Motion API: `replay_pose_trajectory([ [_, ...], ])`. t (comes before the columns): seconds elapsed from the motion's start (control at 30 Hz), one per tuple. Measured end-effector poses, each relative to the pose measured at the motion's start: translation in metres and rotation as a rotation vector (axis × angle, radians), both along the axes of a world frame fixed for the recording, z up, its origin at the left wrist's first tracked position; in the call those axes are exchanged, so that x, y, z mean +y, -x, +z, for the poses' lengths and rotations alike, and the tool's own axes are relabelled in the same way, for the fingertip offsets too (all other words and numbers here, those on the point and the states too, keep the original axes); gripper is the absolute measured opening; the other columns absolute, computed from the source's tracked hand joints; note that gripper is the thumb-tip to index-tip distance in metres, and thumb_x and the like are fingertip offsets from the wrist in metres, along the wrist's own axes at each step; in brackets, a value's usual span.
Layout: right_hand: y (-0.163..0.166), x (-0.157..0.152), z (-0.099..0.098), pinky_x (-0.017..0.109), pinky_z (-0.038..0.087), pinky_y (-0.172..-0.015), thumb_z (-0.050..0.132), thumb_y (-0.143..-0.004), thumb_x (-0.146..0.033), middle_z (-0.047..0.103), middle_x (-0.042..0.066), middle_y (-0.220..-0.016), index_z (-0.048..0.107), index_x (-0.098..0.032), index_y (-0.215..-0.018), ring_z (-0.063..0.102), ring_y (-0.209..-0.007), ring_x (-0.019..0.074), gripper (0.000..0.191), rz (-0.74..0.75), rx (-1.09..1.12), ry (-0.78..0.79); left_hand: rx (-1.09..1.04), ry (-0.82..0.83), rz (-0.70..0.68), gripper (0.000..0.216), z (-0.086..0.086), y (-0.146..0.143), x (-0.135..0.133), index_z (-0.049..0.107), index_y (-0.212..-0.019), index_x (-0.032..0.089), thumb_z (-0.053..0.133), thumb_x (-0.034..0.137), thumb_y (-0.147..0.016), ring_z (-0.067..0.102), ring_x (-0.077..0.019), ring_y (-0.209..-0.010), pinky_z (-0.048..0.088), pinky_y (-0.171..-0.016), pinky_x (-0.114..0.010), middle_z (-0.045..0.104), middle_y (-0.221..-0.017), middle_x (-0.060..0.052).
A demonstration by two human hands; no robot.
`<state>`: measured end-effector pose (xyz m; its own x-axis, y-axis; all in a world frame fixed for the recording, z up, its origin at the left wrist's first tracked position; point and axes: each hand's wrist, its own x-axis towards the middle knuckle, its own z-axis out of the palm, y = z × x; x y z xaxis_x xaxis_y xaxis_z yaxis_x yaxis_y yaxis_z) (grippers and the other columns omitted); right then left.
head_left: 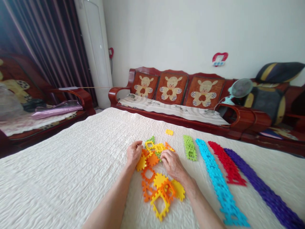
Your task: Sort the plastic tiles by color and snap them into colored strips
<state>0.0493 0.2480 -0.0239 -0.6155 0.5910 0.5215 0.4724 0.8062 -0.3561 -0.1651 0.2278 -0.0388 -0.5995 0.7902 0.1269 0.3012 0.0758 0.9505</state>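
A loose pile of yellow and orange notched plastic tiles [157, 187] lies on the cream quilted cover [59, 178] in front of me. My left hand [133, 153] rests at the pile's far left edge, fingers curled down, pinching at a yellow tile [149, 145]. My right hand [172, 163] lies palm down on the pile's right side, fingers bent onto the tiles near a green one; what they hold is hidden. One yellow tile [169, 132] sits alone farther away.
Right of the pile lie sorted strips of joined tiles: green [190, 148], light blue [220, 184], red [227, 163] and purple [262, 187]. Behind the surface stands a red wooden sofa [176, 95] with bear cushions, a small fan [241, 88], and another sofa [43, 111] on the left.
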Motion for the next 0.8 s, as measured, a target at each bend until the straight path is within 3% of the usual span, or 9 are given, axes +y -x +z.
replay_pose_trajectory([
  [0.27,-0.003,0.001,0.008,0.03,0.042,-0.076,0.036,-0.087,-0.02,0.057,0.004,-0.081,0.05,-0.02,-0.083,0.053,-0.081,0.0171,0.015,-0.065,0.073,0.118,0.015,-0.014,-0.008,0.033,-0.005,0.001,0.003,0.068,-0.098,0.016,0.049,0.022,-0.072,0.065,-0.0187,-0.083,0.05,-0.078,-0.03,0.072,-0.09,-0.007],
  [0.5,-0.001,0.0,0.013,0.028,0.044,-0.076,0.033,-0.09,-0.028,0.062,0.005,-0.087,0.054,-0.021,-0.091,0.057,-0.084,0.0171,0.021,-0.189,0.187,0.208,0.013,-0.022,-0.018,0.032,-0.008,0.001,0.004,0.068,-0.099,0.016,0.049,0.021,-0.073,0.066,-0.0186,-0.084,0.05,-0.078,-0.03,0.072,-0.09,-0.006],
  [0.7,0.0,0.0,0.013,0.027,0.044,-0.075,0.035,-0.089,-0.027,0.063,0.003,-0.083,0.057,-0.021,-0.087,0.059,-0.08,0.0159,0.023,-0.104,0.133,0.249,0.045,-0.027,-0.019,0.033,-0.005,0.0,0.003,0.068,-0.099,0.016,0.051,0.024,-0.073,0.065,-0.0183,-0.079,0.05,-0.076,-0.03,0.072,-0.087,-0.006],
  [0.8,-0.003,0.003,0.013,0.03,0.044,-0.083,0.036,-0.088,-0.025,0.063,0.005,-0.09,0.059,-0.02,-0.091,0.058,-0.089,0.0169,0.024,-0.072,0.142,0.202,0.059,-0.014,-0.023,0.033,-0.002,-0.001,0.001,0.068,-0.099,0.015,0.049,0.024,-0.073,0.065,-0.0177,-0.077,0.05,-0.075,-0.03,0.071,-0.086,-0.006],
])
